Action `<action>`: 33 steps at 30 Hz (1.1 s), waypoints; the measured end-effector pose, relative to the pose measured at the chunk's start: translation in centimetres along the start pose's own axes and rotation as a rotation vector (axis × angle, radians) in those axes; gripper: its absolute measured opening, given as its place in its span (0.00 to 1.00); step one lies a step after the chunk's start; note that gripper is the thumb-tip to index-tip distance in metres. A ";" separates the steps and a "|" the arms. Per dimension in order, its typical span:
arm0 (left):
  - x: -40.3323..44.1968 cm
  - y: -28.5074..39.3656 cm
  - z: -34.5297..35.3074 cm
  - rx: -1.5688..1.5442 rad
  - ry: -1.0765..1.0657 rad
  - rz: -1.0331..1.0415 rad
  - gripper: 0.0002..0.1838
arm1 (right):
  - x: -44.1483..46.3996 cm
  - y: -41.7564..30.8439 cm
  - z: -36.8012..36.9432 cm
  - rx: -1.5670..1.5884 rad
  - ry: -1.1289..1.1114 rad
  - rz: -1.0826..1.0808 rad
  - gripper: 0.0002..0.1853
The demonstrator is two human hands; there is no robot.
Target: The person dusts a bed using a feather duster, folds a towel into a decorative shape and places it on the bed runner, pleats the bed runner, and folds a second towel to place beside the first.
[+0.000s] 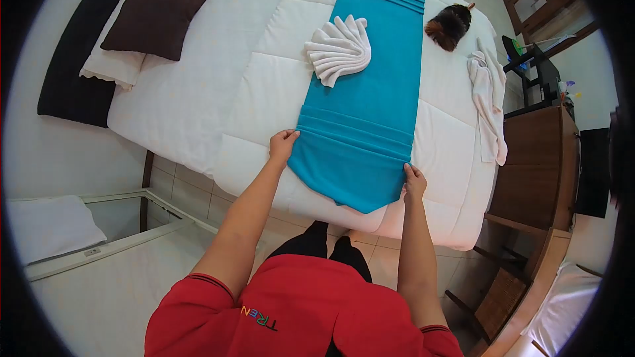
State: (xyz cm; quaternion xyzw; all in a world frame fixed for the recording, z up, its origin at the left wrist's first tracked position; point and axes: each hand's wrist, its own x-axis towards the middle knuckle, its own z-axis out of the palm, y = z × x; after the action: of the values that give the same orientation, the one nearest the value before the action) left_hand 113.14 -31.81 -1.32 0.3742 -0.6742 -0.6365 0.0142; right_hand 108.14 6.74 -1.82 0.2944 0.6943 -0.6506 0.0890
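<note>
The teal bed runner [380, 86] lies across the bed [254, 102], its pointed end at the bed's near edge; it looks like light, soft, limp cloth, not fragile, though its loose pleats would probably pull out under a hard tug, so the side hems beside the folds seem the best hold. The left hand [283, 146] pinches the hem on the side toward the brown cushion [157, 16], while the right hand [415, 183] pinches the opposite hem, fingers nearly closed on both.

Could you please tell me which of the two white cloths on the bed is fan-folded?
The towel lying mostly on the teal runner; it is neatly pleated, whereas the other white cloth lies loosely rumpled.
</note>
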 end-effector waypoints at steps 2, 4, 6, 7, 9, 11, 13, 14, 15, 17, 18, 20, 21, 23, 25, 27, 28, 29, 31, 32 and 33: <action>0.2 -0.6 0.1 0.040 0.008 -0.002 0.15 | 0.4 0.8 0.1 -0.012 0.016 -0.003 0.16; -0.2 -0.4 0.3 0.202 0.105 0.109 0.16 | 0.8 1.4 0.1 -0.023 0.059 -0.114 0.16; -1.1 -0.3 -0.3 0.210 0.135 0.128 0.17 | 0.5 1.9 -0.8 -0.083 0.107 -0.198 0.16; -1.4 -0.9 -0.8 0.216 0.167 0.147 0.18 | 0.1 2.1 -1.3 -0.143 0.153 -0.285 0.16; -1.8 -3.5 -2.5 0.209 0.139 0.158 0.19 | -1.5 2.6 -2.9 -0.207 0.093 -0.194 0.17; -3.5 -5.3 -3.5 0.204 0.108 0.165 0.20 | -3.7 3.1 -4.4 -0.271 0.035 -0.099 0.18; -5.9 -5.0 -4.1 -0.098 -0.110 0.058 0.16 | -5.9 3.6 -4.5 -0.307 -0.036 -0.035 0.19; -6.4 -4.4 -4.2 -0.100 -0.111 0.060 0.16 | -6.1 3.4 -4.5 -0.307 -0.035 -0.037 0.19; -6.9 -3.6 -4.4 -0.031 -0.184 0.008 0.17 | -6.2 3.4 -4.4 -0.340 -0.064 -0.002 0.19; -7.0 -3.1 -4.6 0.041 -0.255 -0.038 0.17 | -6.1 3.3 -4.3 -0.360 -0.136 0.078 0.20; -6.8 -3.1 -4.5 0.043 -0.250 -0.033 0.16 | -6.0 3.2 -4.4 -0.358 -0.135 0.075 0.20; -6.7 -3.4 -4.7 0.044 -0.244 -0.030 0.15 | -5.8 2.9 -4.6 -0.419 -0.214 0.092 0.19; -6.8 -3.1 -5.0 0.146 -0.252 -0.045 0.15 | -5.9 2.4 -4.5 -0.418 -0.216 0.090 0.19; -6.8 -2.4 -5.3 0.248 -0.260 -0.059 0.15 | -6.2 1.2 -4.8 -0.327 -0.264 0.162 0.17; -6.7 -1.8 -5.6 0.268 -0.229 -0.132 0.16 | -6.4 0.6 -5.2 -0.268 -0.264 0.195 0.16; -6.8 -1.3 -5.5 0.171 -0.209 -0.110 0.15 | -6.3 0.3 -5.1 -0.208 -0.265 0.228 0.16; -6.7 -1.1 -5.3 0.073 -0.189 -0.090 0.15 | -6.2 0.4 -5.0 -0.129 -0.254 0.219 0.16; -6.5 -0.9 -5.1 0.073 -0.189 -0.090 0.15 | -6.1 0.4 -4.9 -0.049 -0.242 0.209 0.16; -5.7 -0.8 -4.5 -0.020 -0.123 -0.043 0.13 | -5.8 -0.1 -4.3 -0.039 -0.214 0.200 0.15; -5.4 -0.7 -4.2 -0.020 -0.123 -0.043 0.13 | -5.7 -0.3 -3.9 -0.028 -0.185 0.190 0.15; -4.9 -0.7 -3.8 -0.049 -0.109 -0.036 0.13 | -5.6 -0.4 -3.5 -0.028 -0.185 0.190 0.15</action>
State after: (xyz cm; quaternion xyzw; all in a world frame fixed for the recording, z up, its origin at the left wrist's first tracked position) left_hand 118.90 -32.43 1.07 0.3507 -0.6513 -0.6725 -0.0248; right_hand 113.36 8.51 1.81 0.2965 0.6612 -0.6537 0.2180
